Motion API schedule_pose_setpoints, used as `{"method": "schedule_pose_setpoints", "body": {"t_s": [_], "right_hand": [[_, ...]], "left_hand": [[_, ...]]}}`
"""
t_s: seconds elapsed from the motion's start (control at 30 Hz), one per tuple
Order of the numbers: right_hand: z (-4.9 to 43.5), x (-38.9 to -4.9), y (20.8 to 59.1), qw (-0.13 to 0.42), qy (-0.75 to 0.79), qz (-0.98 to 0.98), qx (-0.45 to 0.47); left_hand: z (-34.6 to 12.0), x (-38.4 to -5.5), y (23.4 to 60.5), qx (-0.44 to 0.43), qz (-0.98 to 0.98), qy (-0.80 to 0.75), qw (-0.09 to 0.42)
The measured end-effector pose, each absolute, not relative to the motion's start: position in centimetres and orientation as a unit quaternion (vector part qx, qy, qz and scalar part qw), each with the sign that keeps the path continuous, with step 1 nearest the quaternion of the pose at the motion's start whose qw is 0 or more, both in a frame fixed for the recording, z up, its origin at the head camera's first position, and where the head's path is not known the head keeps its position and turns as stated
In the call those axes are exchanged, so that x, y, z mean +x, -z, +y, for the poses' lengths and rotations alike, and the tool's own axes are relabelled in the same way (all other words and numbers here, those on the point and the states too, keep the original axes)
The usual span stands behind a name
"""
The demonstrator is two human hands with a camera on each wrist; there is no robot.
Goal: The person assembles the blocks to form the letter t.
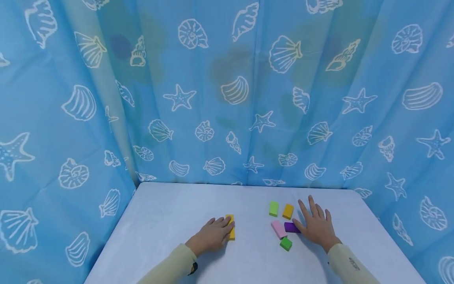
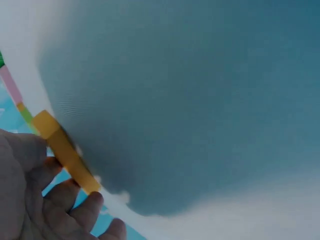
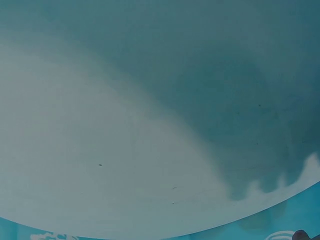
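Note:
In the head view my left hand [image 1: 214,233] holds a yellow block [image 1: 231,233] on the table, its fingers lying across the top. The left wrist view shows the yellow block [image 2: 72,160] against my fingers, with a line across it near one end; whether it is two blocks end to end, I cannot tell. My right hand [image 1: 317,225] has its fingers spread, the thumb at a purple block [image 1: 291,227]. Beside that lie a pink block [image 1: 278,229], a green block [image 1: 285,243], a light green block [image 1: 274,208] and an orange block [image 1: 288,211].
A white table [image 1: 170,205] bears all the blocks. Around its back and sides hangs a blue curtain [image 1: 220,142] printed with white shells and starfish. The right wrist view shows mostly the tabletop [image 3: 100,130] with a hand's shadow over it.

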State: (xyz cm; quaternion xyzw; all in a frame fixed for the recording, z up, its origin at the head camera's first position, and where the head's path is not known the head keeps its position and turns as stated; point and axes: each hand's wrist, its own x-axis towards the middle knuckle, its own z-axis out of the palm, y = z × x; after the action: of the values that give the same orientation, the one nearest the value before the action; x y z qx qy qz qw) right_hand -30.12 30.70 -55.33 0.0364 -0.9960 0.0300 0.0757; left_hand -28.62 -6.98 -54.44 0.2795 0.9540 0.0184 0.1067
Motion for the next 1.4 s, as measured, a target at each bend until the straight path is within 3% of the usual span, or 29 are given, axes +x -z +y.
{"method": "schedule_pose_setpoints", "body": {"t_s": [0.9, 1.4], "right_hand": [[27.9, -30.0, 55.8, 0.100, -0.049, -0.988, 0.111], [25.8, -30.1, 56.0, 0.086, -0.086, -0.982, 0.144]], "left_hand": [[-10.7, -27.4, 54.3, 0.280, 0.953, -0.037, 0.113], [-12.1, -26.9, 54.8, 0.278, 0.953, -0.049, 0.113]]}}
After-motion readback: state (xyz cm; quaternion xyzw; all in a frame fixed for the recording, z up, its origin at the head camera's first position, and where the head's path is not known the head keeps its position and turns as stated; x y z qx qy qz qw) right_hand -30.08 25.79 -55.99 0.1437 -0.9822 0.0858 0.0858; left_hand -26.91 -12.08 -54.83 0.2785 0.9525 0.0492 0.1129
